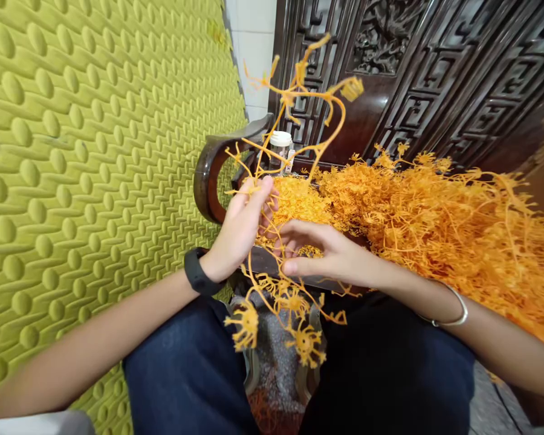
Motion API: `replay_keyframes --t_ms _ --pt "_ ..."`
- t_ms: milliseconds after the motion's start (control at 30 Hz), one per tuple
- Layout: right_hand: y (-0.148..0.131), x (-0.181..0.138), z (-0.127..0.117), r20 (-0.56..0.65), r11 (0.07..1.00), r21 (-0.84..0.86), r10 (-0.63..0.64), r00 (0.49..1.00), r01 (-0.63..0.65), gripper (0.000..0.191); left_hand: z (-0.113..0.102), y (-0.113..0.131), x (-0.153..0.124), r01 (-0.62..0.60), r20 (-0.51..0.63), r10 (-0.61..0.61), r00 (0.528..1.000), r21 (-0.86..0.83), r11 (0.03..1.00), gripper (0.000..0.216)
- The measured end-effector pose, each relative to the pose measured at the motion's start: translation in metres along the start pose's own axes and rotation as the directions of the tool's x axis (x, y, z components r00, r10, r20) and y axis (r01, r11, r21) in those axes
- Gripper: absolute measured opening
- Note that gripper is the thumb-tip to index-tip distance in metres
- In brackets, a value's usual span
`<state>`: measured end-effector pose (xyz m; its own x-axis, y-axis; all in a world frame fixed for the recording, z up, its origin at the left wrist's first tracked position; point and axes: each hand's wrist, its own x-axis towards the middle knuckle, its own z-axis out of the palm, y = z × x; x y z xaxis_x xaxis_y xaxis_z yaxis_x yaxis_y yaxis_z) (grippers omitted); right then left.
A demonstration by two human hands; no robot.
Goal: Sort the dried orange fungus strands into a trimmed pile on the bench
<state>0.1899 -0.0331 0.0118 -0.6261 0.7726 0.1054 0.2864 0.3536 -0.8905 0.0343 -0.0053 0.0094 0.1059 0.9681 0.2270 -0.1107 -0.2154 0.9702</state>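
Note:
My left hand (247,220) is closed, thumb against fingers, on a branching orange plastic stem (315,95). Forked arms of the stem rise above the hand. Its lower strands hang between my knees and end in flower-like, many-pointed tips (306,345). Just right of the strands is my right hand (326,251), its fingers curved and its thumb apart from them. Its fingertips are close to a strand; whether they touch it I cannot tell. Behind both hands lies a heap of small orange pieces (299,202).
A large tangled pile of orange branching stems (448,223) fills the right side. Behind stands a carved dark wooden seat back (385,99), with a curved armrest (208,175) at left. A white-lidded jar (280,140) sits near the armrest. A yellow-green textured wall covering (81,169) runs along the left.

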Motion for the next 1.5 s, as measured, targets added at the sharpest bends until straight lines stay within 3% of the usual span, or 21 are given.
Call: replay_keyframes --t_ms 100,300,467,567,700,900,1133,1300,1400,1500 --pt "0.003 0.004 0.008 0.003 1.0 0.006 0.004 1.0 -0.004 0.036 0.006 -0.004 -0.001 -0.113 -0.036 0.117 0.993 0.078 0.99 0.021" --pt "0.005 0.01 0.013 -0.072 0.994 0.107 0.004 0.997 0.004 0.038 0.016 -0.002 -0.005 -0.229 0.04 0.226 0.973 0.111 0.967 0.019" --pt "0.011 0.009 0.01 -0.127 0.999 0.021 0.043 0.991 -0.041 0.024 0.015 -0.003 -0.007 -0.148 0.266 0.119 0.957 0.094 0.984 0.039" --pt "0.016 0.009 0.006 -0.173 0.999 0.043 0.012 0.985 -0.005 0.012 0.011 -0.007 -0.005 -0.158 0.307 0.111 0.945 0.133 0.979 0.046" --pt "0.016 0.01 -0.007 -0.197 0.982 0.181 -0.021 0.98 0.057 0.008 0.008 -0.013 0.0 -0.071 0.355 0.021 0.935 0.127 0.989 0.046" --pt "0.02 0.009 -0.023 -0.383 0.944 0.314 0.034 0.923 0.096 0.016 0.004 -0.02 0.007 -0.173 0.308 0.128 0.943 0.122 0.977 0.04" --pt "0.034 0.01 -0.032 -0.498 0.949 0.282 0.022 0.867 0.138 0.018 0.003 -0.021 0.013 -0.136 0.211 0.121 0.97 0.059 0.989 0.042" --pt "0.035 0.011 -0.035 -0.56 0.954 0.254 0.012 0.829 0.158 0.016 0.005 -0.022 0.017 -0.152 0.106 0.143 0.984 0.09 0.984 0.033" --pt "0.034 0.01 -0.036 -0.628 0.958 0.22 -0.006 0.778 0.185 0.013 0.005 -0.023 0.019 -0.142 0.035 0.14 0.99 0.1 0.985 0.025" --pt "0.035 0.009 -0.036 -0.694 0.962 0.181 -0.023 0.72 0.205 0.013 0.006 -0.019 0.017 -0.089 0.113 0.081 0.99 0.069 0.994 0.025"
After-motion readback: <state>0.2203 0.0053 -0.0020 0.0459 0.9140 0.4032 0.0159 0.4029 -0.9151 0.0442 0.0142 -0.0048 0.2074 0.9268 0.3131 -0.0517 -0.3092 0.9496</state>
